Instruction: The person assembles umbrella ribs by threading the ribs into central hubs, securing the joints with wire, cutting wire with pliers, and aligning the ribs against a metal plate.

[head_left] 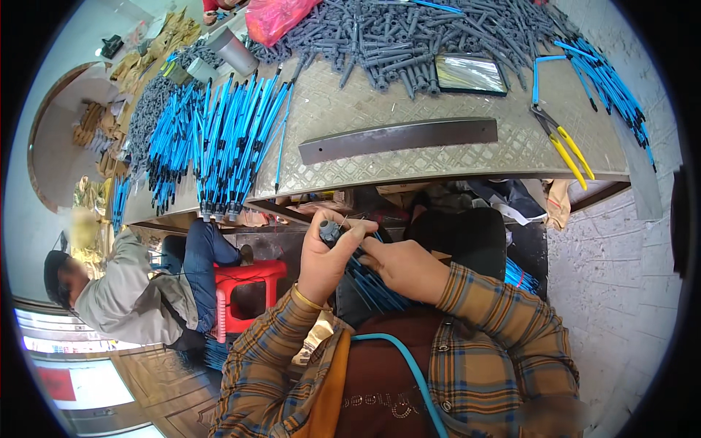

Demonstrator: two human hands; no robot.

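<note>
My left hand [323,257] is closed around a grey plastic fitting [330,232], whose round hollow end shows above the fingers. Thin strands, perhaps wires, stick up by the left thumb and fingertip. My right hand [409,269] meets the left fingertips in a pinch, and what it grips is too small and hidden to name. Both hands are held over my lap, in front of the table edge. Below and between them lies a bundle of thin blue rods [376,288], partly covered by the hands.
On the table [328,109] lie a heap of grey fittings [409,36], a tray of thin wires [473,74], a dark metal bar [398,137], yellow-handled snips [566,150] and bundled blue rods [234,139]. Left are a red stool [248,292] and a seated person [139,292].
</note>
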